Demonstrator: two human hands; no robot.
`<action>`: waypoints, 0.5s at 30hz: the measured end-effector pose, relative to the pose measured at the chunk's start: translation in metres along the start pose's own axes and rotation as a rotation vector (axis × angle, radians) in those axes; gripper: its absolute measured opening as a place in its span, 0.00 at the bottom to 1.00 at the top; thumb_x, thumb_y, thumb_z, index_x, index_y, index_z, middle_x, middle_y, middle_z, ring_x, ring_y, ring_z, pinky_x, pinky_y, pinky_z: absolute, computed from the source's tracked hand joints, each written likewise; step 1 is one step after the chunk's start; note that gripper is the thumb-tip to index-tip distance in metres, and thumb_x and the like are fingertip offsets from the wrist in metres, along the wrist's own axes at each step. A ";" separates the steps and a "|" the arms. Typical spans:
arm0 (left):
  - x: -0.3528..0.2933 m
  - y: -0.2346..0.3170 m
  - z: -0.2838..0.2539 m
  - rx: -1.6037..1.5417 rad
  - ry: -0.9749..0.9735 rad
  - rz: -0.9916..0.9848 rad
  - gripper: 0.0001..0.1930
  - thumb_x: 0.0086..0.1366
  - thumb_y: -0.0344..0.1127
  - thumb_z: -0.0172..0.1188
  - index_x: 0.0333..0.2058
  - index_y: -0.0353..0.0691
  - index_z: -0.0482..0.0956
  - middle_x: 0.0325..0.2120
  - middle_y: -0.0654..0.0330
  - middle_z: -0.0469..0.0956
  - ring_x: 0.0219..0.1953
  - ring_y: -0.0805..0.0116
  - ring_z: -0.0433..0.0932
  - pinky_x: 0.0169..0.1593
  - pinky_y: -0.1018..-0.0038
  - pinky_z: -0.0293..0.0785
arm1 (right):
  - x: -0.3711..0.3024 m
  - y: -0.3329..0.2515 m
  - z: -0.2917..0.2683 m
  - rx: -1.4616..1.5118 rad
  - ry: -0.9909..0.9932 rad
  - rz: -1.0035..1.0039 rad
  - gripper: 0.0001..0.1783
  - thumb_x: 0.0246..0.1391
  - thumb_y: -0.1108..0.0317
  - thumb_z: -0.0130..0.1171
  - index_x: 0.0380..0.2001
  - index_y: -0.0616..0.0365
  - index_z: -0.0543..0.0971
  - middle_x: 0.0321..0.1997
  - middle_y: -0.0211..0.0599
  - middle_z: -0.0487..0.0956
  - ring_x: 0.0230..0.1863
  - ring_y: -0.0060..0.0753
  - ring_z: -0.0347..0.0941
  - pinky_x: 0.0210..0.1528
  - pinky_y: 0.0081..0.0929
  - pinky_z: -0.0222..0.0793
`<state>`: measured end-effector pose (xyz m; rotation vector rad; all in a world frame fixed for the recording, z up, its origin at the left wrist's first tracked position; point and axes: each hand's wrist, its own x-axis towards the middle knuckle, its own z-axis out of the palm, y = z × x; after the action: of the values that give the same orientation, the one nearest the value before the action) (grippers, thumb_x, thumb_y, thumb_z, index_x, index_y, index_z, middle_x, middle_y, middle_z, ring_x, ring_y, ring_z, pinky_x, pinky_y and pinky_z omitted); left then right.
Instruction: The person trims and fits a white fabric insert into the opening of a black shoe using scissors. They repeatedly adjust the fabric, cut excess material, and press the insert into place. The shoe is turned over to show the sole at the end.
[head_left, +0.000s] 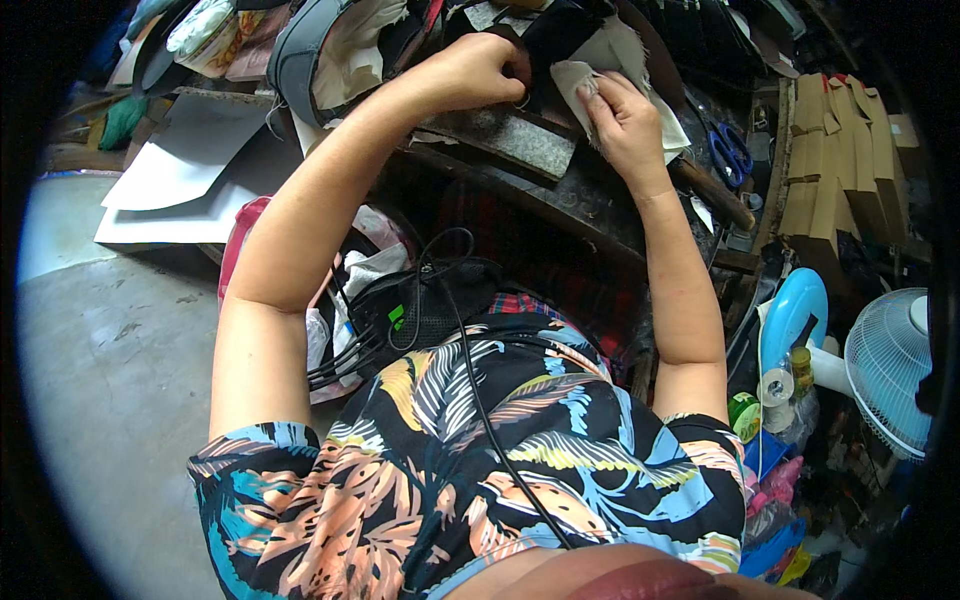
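My right hand point(632, 125) pinches the edge of an off-white fabric piece point(573, 84) between thumb and fingers. More of the pale, frayed cloth point(632, 58) spreads behind that hand. Left of it, my left hand point(472, 68) is curled closed beside dark material point(555, 42); whatever is in its fingers is hidden from view. Just below the hands lies a worn grey block point(520, 142) on the dark bench edge. A dark curved piece with pale lining point(350, 60) stands to the left of my left hand.
Blue-handled scissors point(729, 156) and a wooden rod point(722, 196) lie right of my right hand. White sheets point(190, 160) stick out at the left. Folded cardboard boxes point(845, 155) and a fan point(893, 370) stand on the right. A black cable point(462, 340) runs across my front.
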<state>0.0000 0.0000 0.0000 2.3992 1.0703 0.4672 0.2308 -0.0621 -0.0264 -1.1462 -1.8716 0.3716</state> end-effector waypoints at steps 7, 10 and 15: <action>0.002 0.020 0.013 0.070 0.067 -0.043 0.24 0.54 0.52 0.67 0.29 0.31 0.83 0.25 0.42 0.80 0.31 0.46 0.82 0.38 0.60 0.78 | 0.003 -0.007 -0.010 0.070 -0.071 -0.019 0.11 0.60 0.65 0.59 0.34 0.64 0.82 0.33 0.40 0.81 0.33 0.38 0.78 0.37 0.29 0.72; 0.007 0.025 0.013 0.181 0.105 0.019 0.17 0.52 0.43 0.65 0.27 0.31 0.82 0.23 0.42 0.78 0.29 0.45 0.81 0.35 0.59 0.76 | 0.000 -0.012 -0.031 0.232 -0.102 0.012 0.11 0.62 0.65 0.58 0.37 0.63 0.83 0.35 0.38 0.83 0.36 0.30 0.80 0.39 0.26 0.73; 0.009 0.026 0.002 0.155 0.077 -0.008 0.13 0.51 0.39 0.62 0.26 0.32 0.84 0.24 0.44 0.80 0.31 0.46 0.82 0.41 0.59 0.79 | -0.006 0.009 -0.111 -0.115 0.080 0.180 0.12 0.63 0.61 0.58 0.42 0.57 0.83 0.39 0.36 0.84 0.41 0.29 0.80 0.44 0.28 0.74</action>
<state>0.0226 -0.0086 0.0133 2.5284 1.1887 0.4946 0.3269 -0.0828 0.0274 -1.3931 -1.7443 0.3163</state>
